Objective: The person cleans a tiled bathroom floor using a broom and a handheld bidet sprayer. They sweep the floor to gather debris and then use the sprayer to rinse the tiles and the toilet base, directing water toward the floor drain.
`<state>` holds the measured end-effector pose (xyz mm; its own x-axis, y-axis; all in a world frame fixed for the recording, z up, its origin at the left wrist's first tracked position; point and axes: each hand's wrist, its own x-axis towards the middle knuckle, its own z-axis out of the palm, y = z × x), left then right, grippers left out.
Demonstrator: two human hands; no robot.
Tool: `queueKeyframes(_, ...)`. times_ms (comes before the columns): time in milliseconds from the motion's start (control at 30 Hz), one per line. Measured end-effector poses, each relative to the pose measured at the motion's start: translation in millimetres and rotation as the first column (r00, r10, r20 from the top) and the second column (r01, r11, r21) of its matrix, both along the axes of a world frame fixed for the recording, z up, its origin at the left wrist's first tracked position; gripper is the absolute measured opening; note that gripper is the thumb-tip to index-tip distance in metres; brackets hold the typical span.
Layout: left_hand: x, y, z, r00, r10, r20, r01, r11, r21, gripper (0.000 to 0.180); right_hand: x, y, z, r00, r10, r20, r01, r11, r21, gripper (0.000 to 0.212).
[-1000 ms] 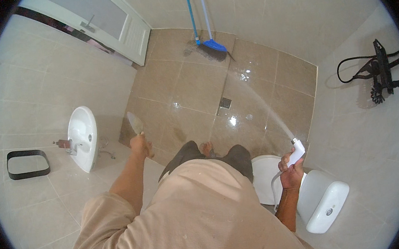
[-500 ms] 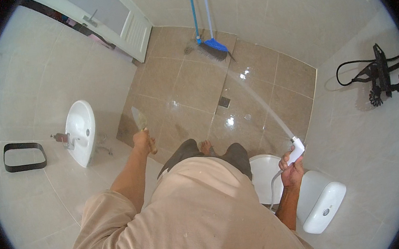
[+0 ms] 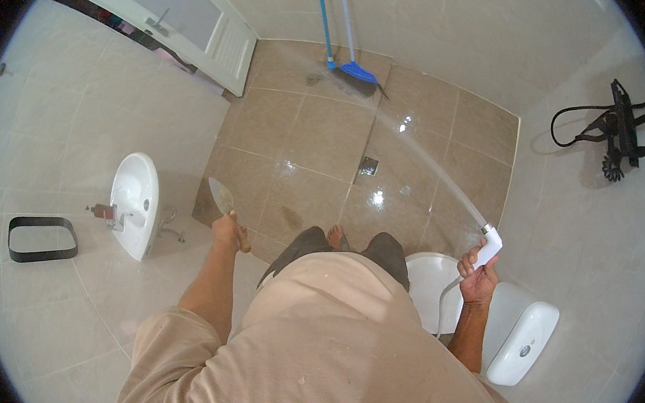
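Note:
My right hand (image 3: 480, 278) is closed round a white bidet sprayer (image 3: 489, 246), whose hose (image 3: 442, 302) hangs down beside the toilet. A jet of water (image 3: 437, 170) runs from its nozzle toward the far left, across the tiled floor (image 3: 310, 134) near the brooms. In my left hand (image 3: 228, 233) is a trowel (image 3: 221, 196) with a pale pointed blade and a wooden handle, held above the floor on the left. The floor tiles are wet and shiny in places, with a brownish smear left of the middle.
Two brooms (image 3: 358, 74) with blue handles lean at the far wall. A square drain (image 3: 368, 166) sits mid-floor. The white sink (image 3: 137, 205) and door (image 3: 207, 40) are on the left. The toilet (image 3: 523, 348) stands near right, and black shower fittings (image 3: 623, 128) hang on the right wall.
The view has shifted slightly, so the room sits a little differently in the picture. Both hands keep their holds, and the water still sprays toward the brooms, its far end spreading farther left.

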<state>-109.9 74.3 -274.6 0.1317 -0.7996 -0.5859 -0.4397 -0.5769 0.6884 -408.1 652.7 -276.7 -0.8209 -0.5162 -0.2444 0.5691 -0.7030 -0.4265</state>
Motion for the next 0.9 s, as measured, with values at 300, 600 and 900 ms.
queueKeyframes(300, -13.0, 10.5, 6.1, 0.999, -0.006, 0.035, 0.006, 1.000, -0.018, 0.036, -3.7, 5.6, -11.6, 1.000, 0.017, 0.023, -0.017, 1.000, 0.000, 0.052)
queueKeyframes(600, -15.1, 23.0, 16.2, 0.999, 0.003, 0.039, -0.003, 1.000, -0.003, 0.037, -7.8, 5.3, -14.5, 0.998, 0.043, 0.035, -0.044, 0.998, 0.036, 0.051)
queueKeyframes(900, 3.4, 18.9, 3.5, 1.000, 0.022, 0.011, -0.022, 0.999, 0.039, 0.034, -10.6, 7.8, -22.7, 0.993, 0.100, 0.056, -0.103, 0.994, 0.042, 0.051)
